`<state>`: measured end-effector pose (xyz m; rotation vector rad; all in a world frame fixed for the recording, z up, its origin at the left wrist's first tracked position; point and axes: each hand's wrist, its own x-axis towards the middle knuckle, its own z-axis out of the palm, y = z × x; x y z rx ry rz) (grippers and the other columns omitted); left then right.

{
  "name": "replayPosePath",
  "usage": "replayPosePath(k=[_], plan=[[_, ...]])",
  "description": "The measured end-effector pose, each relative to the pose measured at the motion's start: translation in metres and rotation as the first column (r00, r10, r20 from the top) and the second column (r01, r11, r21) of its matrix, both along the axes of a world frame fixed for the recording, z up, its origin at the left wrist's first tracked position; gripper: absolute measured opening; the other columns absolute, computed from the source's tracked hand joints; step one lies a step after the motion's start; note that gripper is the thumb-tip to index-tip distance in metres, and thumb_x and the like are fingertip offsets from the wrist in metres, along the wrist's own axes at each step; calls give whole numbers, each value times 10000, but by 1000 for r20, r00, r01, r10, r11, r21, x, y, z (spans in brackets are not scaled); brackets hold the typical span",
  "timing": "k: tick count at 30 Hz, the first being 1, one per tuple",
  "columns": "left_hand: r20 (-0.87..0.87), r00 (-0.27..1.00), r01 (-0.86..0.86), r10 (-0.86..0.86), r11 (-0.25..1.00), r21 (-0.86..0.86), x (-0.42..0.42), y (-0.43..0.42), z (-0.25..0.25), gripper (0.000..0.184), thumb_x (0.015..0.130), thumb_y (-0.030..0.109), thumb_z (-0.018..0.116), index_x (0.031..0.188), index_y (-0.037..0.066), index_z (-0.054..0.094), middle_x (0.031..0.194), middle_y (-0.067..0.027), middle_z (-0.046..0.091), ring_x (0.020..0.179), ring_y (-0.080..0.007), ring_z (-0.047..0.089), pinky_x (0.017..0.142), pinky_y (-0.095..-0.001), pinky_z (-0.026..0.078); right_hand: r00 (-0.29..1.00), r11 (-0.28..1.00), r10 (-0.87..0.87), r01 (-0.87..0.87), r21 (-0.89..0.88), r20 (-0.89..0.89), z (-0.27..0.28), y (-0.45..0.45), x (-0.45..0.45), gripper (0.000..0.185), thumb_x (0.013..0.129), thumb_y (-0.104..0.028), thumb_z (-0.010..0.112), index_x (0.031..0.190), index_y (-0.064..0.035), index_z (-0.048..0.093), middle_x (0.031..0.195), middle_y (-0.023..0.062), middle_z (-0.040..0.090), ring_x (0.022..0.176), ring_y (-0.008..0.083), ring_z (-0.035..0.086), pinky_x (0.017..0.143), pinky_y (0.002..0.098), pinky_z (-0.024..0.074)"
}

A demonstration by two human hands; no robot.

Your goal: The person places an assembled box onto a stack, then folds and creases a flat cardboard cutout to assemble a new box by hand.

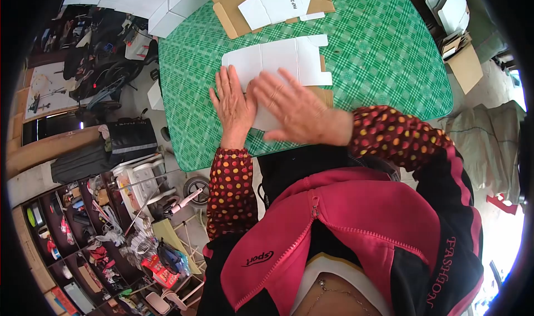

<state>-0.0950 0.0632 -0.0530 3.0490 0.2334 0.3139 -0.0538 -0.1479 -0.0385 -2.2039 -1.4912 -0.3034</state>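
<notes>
A flat white cardboard box blank (pixel 278 57), creased and with tabs along its right edge, lies on the green checked tablecloth (pixel 378 55). Brown cardboard shows at its lower right. My left hand (pixel 233 105) rests flat on the left part of the blank, fingers stretched out and pointing away from me. Over the near part of the blank is my right hand (pixel 292 107), fingers extended to the upper left and its tips close to the left hand. Nothing is held in either hand. Part of the blank is hidden beneath both hands.
Further back on the table lie more brown and white box blanks (pixel 272 5). White boxes (pixel 142 2) are stacked at the back left. Folded cardboard (pixel 464 66) stands beyond the right edge. A cluttered shelf (pixel 83 244) and a wheel (pixel 197 191) are at the lower left.
</notes>
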Motion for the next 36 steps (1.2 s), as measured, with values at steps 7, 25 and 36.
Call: replayPosePath(k=[7, 25, 36], plan=[[-5, 999, -40, 39, 998, -53, 1, -6, 2, 704, 1025, 464, 397, 1526, -22, 307, 1599, -240, 292, 1491, -394, 246, 1204, -580, 125, 989, 974, -143, 145, -173, 24, -3, -43, 16, 927, 955, -677, 374, 1493, 76, 336, 1588, 245, 298, 1511, 371, 196, 1245, 504, 76], [284, 930, -9, 233, 787, -616, -12, 9, 14, 398, 1062, 300, 453, 1341, 34, 554, 1387, -147, 526, 1265, -286, 507, 1071, -394, 414, 992, 960, -126, 122, -253, 1, 28, -78, 64, 440, 829, -360, 696, 1123, -50, 595, 1231, 114, 573, 1203, 266, 523, 1003, 390, 424], [276, 910, 3, 308, 663, -749, -16, 9, 19, 377, 1067, 300, 451, 1289, 34, 601, 1327, -105, 558, 1219, -236, 527, 1053, -343, 415, 953, 993, 87, -61, -97, 289, 35, -58, 80, 429, 777, -405, 737, 1000, -68, 592, 1159, 139, 571, 1181, 309, 485, 1014, 406, 390]])
